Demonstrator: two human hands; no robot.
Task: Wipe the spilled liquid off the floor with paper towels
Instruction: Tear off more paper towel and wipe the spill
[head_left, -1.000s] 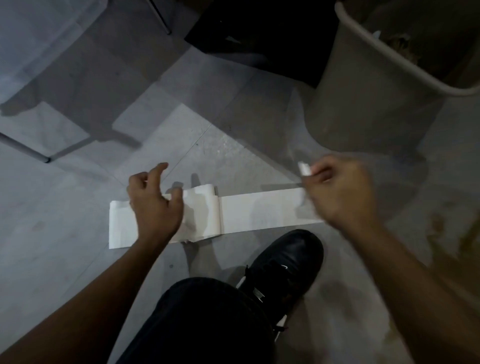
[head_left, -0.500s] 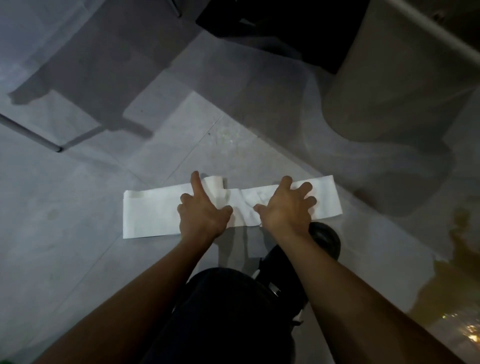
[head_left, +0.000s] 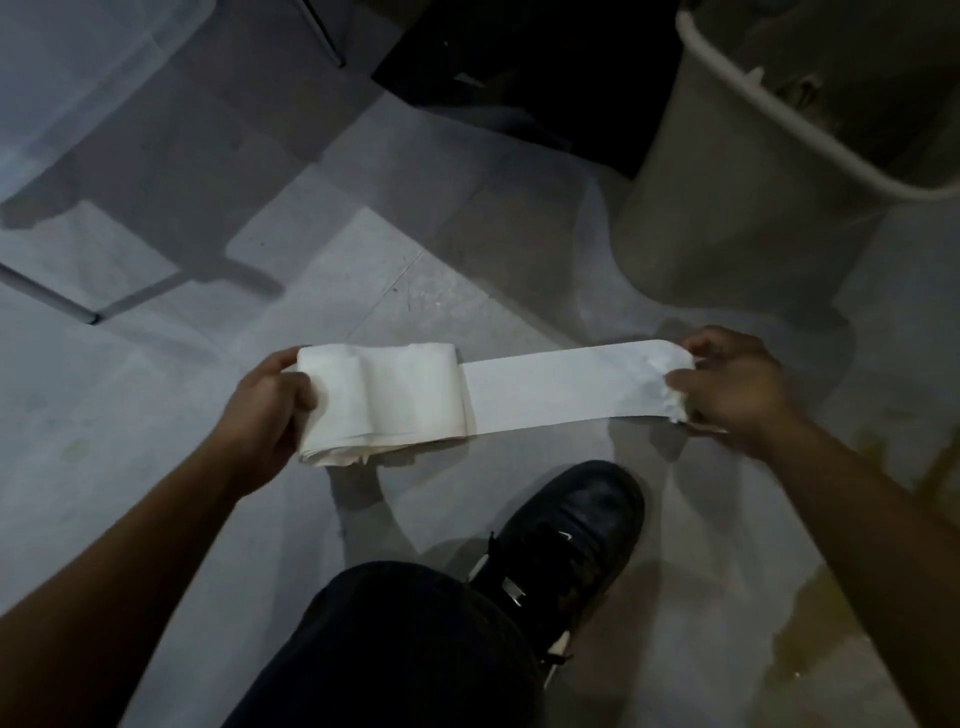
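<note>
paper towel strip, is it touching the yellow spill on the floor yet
Apart. The head view shows the paper towel strip held between the left hand and right hand, with bare floor separating it from the yellow spill.

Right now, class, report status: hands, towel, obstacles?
Left hand grips folded paper towel; right hand pinches its free end. Spill unwiped. Black shoe between.

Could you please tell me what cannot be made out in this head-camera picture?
- Yellowish spilled liquid: the right forearm and the frame's right edge hide its extent.
- Beige plastic waste bin: cut off at the top right; its contents are dark and blurred.
- Folded white paper towel strip: the layer count is unreadable.
</note>
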